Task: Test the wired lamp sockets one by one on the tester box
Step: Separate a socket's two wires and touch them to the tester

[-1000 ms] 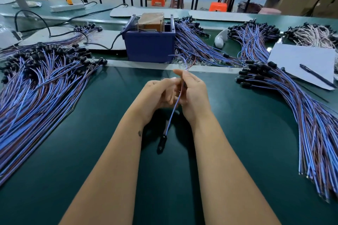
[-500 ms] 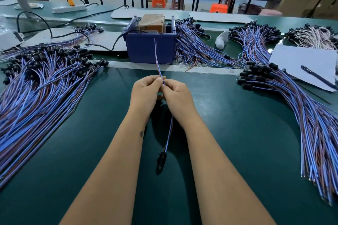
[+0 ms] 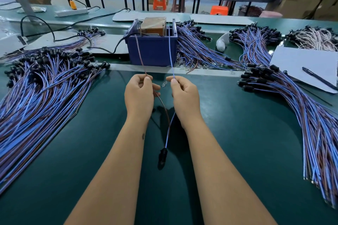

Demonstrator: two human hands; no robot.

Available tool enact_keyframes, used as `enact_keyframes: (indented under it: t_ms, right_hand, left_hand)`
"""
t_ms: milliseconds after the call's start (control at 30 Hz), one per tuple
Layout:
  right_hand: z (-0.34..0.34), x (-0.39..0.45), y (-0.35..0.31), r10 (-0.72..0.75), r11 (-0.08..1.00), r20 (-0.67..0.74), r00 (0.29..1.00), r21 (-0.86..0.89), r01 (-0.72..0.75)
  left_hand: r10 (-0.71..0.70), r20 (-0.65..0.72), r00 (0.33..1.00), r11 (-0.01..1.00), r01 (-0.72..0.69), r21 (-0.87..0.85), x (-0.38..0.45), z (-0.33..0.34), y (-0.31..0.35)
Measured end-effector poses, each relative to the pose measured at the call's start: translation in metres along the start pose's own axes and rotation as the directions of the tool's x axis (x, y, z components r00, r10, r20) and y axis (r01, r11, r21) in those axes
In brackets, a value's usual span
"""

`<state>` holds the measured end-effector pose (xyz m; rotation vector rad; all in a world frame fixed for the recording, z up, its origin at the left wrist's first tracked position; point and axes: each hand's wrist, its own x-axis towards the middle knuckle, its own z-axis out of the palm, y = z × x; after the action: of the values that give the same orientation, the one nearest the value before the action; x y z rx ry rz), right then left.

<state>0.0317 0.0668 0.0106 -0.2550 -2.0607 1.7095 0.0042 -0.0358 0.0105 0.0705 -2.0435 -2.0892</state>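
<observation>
My left hand (image 3: pixel 140 93) pinches the brown wire (image 3: pixel 140 55) of one lamp socket. My right hand (image 3: pixel 184 93) pinches its blue wire (image 3: pixel 170 55). Both wires run up from my fingers to the top of the blue tester box (image 3: pixel 151 51), which holds a brown block (image 3: pixel 154 23). The wire tips reach the box's upper edge; whether they touch contacts I cannot tell. Below my hands the two wires join and the black socket (image 3: pixel 162 157) hangs between my forearms over the green table. A small clear bulb (image 3: pixel 164 84) shows between my hands.
A large heap of wired sockets (image 3: pixel 42 87) covers the table on the left. Another heap (image 3: pixel 292 106) fans down the right side, with more bundles (image 3: pixel 199 49) behind the box. A white sheet (image 3: pixel 307 64) with a pen (image 3: pixel 318 78) lies at the right. A black cable (image 3: pixel 102 49) feeds the box.
My hands have moved apart, splitting the two wires. The brown and blue ends now stretch up separately to the tester box, and the socket hangs lower.
</observation>
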Motion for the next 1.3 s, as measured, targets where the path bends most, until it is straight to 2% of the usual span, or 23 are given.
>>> enact_keyframes:
  t_ms: [333,800,1300]
  right_hand:
    - [-0.002,0.002,0.003,0.034,0.999,-0.029,0.999,-0.005,-0.034]
    - [0.0,0.005,0.003,0.07,0.997,-0.002,0.998,-0.022,-0.07]
    - [-0.001,0.007,0.004,0.082,0.996,-0.017,0.997,-0.017,-0.082]
  left_hand:
    - [0.066,-0.033,0.997,0.996,-0.064,0.063,0.005,0.0,0.001]
    - [0.074,0.011,0.997,0.993,-0.075,0.09,0.006,-0.001,0.0]
    - [0.026,-0.01,1.0,0.998,-0.025,0.064,0.011,-0.004,-0.001]
